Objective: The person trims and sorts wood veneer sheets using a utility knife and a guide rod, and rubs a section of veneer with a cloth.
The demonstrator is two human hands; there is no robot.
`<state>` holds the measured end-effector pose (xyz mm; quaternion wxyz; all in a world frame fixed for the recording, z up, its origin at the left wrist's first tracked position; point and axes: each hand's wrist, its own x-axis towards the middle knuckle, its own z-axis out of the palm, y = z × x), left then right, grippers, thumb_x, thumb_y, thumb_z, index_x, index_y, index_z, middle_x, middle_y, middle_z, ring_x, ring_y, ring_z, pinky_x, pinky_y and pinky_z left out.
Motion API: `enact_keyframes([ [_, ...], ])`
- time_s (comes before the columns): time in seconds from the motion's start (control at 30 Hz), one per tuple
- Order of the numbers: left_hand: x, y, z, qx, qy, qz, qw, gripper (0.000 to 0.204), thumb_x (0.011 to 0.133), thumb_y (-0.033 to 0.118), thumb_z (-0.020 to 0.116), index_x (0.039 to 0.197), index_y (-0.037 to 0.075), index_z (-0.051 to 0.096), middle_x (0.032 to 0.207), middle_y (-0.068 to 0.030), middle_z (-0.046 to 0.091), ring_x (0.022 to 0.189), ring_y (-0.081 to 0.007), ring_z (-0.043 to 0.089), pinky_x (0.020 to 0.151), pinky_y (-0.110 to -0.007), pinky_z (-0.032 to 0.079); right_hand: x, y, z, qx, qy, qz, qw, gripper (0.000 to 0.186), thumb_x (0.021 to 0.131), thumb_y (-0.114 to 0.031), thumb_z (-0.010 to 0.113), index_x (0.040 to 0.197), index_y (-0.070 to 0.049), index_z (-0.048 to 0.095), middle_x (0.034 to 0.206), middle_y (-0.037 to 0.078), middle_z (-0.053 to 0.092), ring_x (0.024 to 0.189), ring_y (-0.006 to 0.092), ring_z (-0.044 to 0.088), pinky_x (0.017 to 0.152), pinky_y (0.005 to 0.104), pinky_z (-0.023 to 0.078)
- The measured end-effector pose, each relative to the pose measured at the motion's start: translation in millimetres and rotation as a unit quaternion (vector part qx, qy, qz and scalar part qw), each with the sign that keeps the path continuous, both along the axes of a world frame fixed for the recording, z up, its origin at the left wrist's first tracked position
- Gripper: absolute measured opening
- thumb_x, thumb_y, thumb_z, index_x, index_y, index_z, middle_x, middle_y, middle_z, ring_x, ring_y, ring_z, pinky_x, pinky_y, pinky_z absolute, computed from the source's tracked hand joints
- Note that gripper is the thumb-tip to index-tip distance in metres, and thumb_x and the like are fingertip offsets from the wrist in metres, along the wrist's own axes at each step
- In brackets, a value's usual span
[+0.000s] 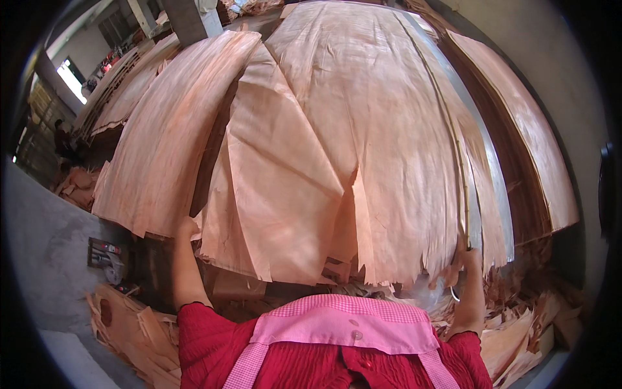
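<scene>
A wide, pale pinkish wood veneer sheet (395, 129) spreads before me, wrinkled and split along its ragged front edge, with a large folded flap (278, 175) left of its middle. My left hand (186, 231) is closed at the front edge, beside the left stack of veneer (168, 129); its fingertips are partly hidden. My right hand (472, 258) is closed on a long thin stick (464, 201) that runs up along the right part of the wide sheet. A pale strip (494, 162) lies just right of the stick.
Another veneer stack (525, 123) stands by the right wall (564, 78). Veneer scraps (129, 324) lie below at both sides. A small shelf with tools (103, 253) is at the left. Further stacks, a pillar (188, 19) and a dark-clothed person (65, 139) are at the back left.
</scene>
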<state>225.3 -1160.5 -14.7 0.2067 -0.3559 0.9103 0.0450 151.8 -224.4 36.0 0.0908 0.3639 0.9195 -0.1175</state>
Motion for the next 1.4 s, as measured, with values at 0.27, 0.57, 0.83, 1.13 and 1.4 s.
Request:
enact_keyframes([
  [0.27,-56,236,105,-0.123,0.288,-0.128,0.941,0.046,0.077,0.012,0.059,0.121,0.006,0.047,0.130,-0.0130,0.041,0.120,-0.0321,0.036,0.097,-0.039,0.034,5,105,-15,-0.183,0.028,0.025,0.982,0.029,0.066,-0.029,0.067,0.063,0.000,0.062,0.053,0.006,0.056,0.045,0.0157,0.052,0.045,0.0316,0.041],
  [0.57,-76,549,69,0.063,0.232,-0.458,0.856,0.057,0.078,0.036,0.059,0.127,0.014,0.042,0.139,-0.0122,0.029,0.129,-0.0360,0.021,0.102,-0.053,0.019,27,93,49,-0.192,-0.004,0.095,0.977,0.025,0.078,-0.028,0.061,0.084,-0.004,0.065,0.064,0.007,0.063,0.053,0.0188,0.060,0.053,0.0318,0.046],
  [0.83,-63,609,43,0.032,0.200,-0.450,0.870,0.058,0.078,0.033,0.060,0.129,0.014,0.039,0.141,-0.0109,0.024,0.131,-0.0296,0.019,0.101,-0.055,0.019,32,49,-4,-0.294,0.231,0.131,0.918,0.016,0.079,-0.019,0.061,0.087,-0.005,0.061,0.057,0.004,0.054,0.047,0.0130,0.050,0.043,0.0295,0.040],
  [1.13,-66,732,24,0.513,0.267,-0.141,0.803,0.074,0.075,0.016,0.061,0.137,0.011,0.020,0.126,-0.0190,0.043,0.111,-0.0325,0.047,0.092,-0.038,0.039,-19,46,-6,-0.223,0.121,0.232,0.939,0.036,0.082,-0.030,0.056,0.110,-0.007,0.056,0.089,0.014,0.064,0.071,0.0251,0.060,0.068,0.0387,0.047],
  [1.4,-70,727,40,0.343,0.265,-0.205,0.877,0.067,0.068,0.002,0.049,0.132,0.017,0.035,0.124,-0.0162,0.046,0.106,-0.0309,0.051,0.086,-0.036,0.043,32,127,4,0.021,0.058,0.212,0.975,0.055,0.082,-0.026,0.049,0.130,-0.002,0.035,0.137,0.027,0.024,0.122,0.0374,0.035,0.098,0.0371,0.034],
])
